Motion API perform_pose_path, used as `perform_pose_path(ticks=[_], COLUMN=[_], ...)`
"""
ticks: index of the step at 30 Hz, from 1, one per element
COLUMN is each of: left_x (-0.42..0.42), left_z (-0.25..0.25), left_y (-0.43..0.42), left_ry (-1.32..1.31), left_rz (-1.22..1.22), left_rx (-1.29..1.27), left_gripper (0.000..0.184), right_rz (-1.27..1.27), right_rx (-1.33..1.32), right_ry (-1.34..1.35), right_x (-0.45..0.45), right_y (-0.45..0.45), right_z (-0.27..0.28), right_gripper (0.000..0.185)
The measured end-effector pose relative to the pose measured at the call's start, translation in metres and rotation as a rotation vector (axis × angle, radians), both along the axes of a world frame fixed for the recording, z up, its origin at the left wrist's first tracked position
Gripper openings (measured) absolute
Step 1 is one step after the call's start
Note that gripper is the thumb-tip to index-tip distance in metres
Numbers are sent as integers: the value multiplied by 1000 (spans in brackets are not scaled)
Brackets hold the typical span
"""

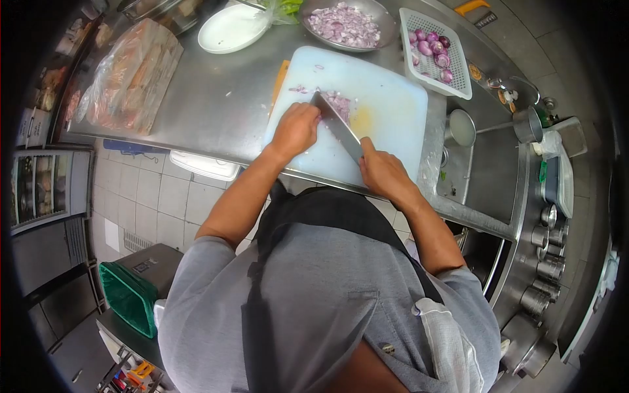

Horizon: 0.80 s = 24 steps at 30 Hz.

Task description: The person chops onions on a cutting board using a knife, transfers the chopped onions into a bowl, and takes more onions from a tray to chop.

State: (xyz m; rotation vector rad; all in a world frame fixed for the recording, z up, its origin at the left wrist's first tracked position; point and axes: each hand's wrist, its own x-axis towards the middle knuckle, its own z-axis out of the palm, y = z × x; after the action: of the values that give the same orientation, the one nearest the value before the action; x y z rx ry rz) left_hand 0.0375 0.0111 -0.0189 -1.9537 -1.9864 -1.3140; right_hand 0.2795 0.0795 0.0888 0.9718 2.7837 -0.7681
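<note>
On the white cutting board, my right hand is wrapped round the handle of a broad kitchen knife. The blade points away and to the left, across a small heap of chopped red onion. My left hand rests beside the blade's left face, fingers curled, with the fingertips close to the steel. Whatever lies under those fingertips is hidden. Loose onion bits are scattered left of the heap, and a yellowish stain marks the board to its right.
Beyond the board stands a metal bowl of chopped onion. A white perforated basket holds several peeled red onions. A white plate and a plastic-wrapped package are on the left. A sink lies to the right.
</note>
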Motion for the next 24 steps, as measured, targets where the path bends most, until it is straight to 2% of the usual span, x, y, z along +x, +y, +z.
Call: perform_pose_path(ticks=[4, 8, 10, 13, 17, 18, 21, 24], left_x=[0, 0, 4, 11, -3, -10, -3, 6], left_z=[-1, -2, 3, 21, 61, 69, 86, 82], left_y=[-3, -7, -16, -32, -31, -28, -8, 26], left_ry=[9, 8, 24, -28, -110, -155, 73, 95], left_rz=[3, 3, -1, 67, 122, 65, -76, -176], left_rx=[9, -45, -22, 29, 12, -273, -833, -1011], left_gripper=[17, 16, 17, 20, 39, 70, 95, 112], right_rz=[-22, -25, -13, 25, 149, 191, 297, 436], right_rx=[-51, -55, -35, 158, 406, 455, 555, 583], right_ry=[29, 24, 78, 164, 134, 113, 54, 103], right_x=[-1, 6, 17, 44, 68, 69, 64, 46], right_y=[-3, 5, 10, 19, 41, 47, 55, 52], right_z=[12, -12, 0, 6, 21, 23, 30, 44], right_gripper=[21, 23, 25, 28, 32, 33, 32, 30])
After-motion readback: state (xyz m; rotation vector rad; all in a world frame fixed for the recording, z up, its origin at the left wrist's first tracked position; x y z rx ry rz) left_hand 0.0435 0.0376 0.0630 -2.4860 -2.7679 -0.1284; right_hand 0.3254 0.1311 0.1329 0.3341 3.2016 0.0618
